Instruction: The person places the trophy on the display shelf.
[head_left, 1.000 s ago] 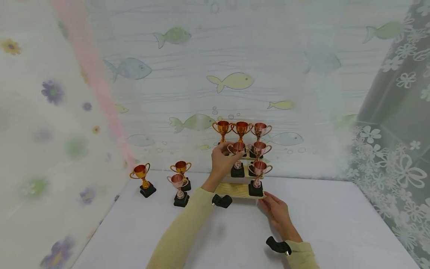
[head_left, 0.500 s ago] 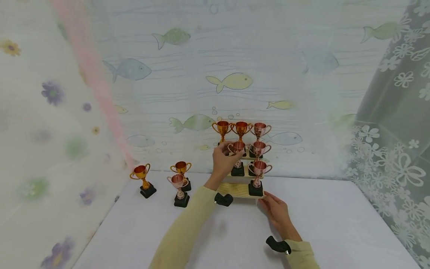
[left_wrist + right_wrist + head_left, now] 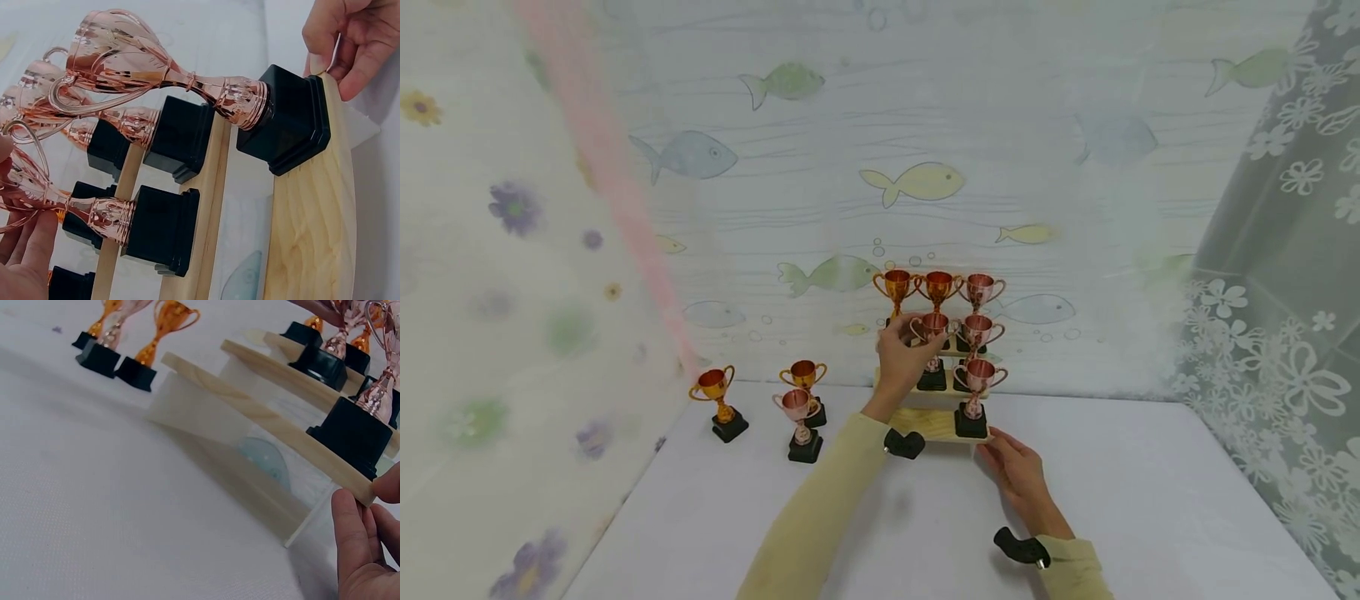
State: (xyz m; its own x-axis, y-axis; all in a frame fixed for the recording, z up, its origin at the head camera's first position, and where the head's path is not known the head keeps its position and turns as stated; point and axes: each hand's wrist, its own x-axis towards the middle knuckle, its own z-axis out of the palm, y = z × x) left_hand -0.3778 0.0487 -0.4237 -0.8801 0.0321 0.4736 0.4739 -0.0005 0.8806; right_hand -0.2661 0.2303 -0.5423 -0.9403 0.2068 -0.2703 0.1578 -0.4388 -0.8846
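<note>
Fingers point(image 3: 351, 528) of the right hand point(image 3: 1018, 475) pinch the near right corner of the lowest wooden step point(image 3: 921, 423). That board looks stiff, and the stepped stand point(image 3: 250, 409) probably light enough to slide, so bracing it makes sense. Just above the pinch, a front trophy point(image 3: 234, 100) stands upright on its black base. Farther in, the left hand point(image 3: 901, 354) has its fingers curled round the cup of a rose-gold trophy point(image 3: 106, 219), whose base is at the middle step point(image 3: 250, 359); whether its full weight rests there, I cannot tell. It looks like light, rigid plated plastic, likely slippery, with thin handles the fragile part; stem or base should give a surer hold. Left of the stand, three loose trophies point(image 3: 802, 433) on the tabletop point(image 3: 1112, 467) should handle alike. Behind, top-row trophies point(image 3: 939, 286) face a fish-patterned backdrop point(image 3: 1037, 100). No brand, label or writing is readable.
</note>
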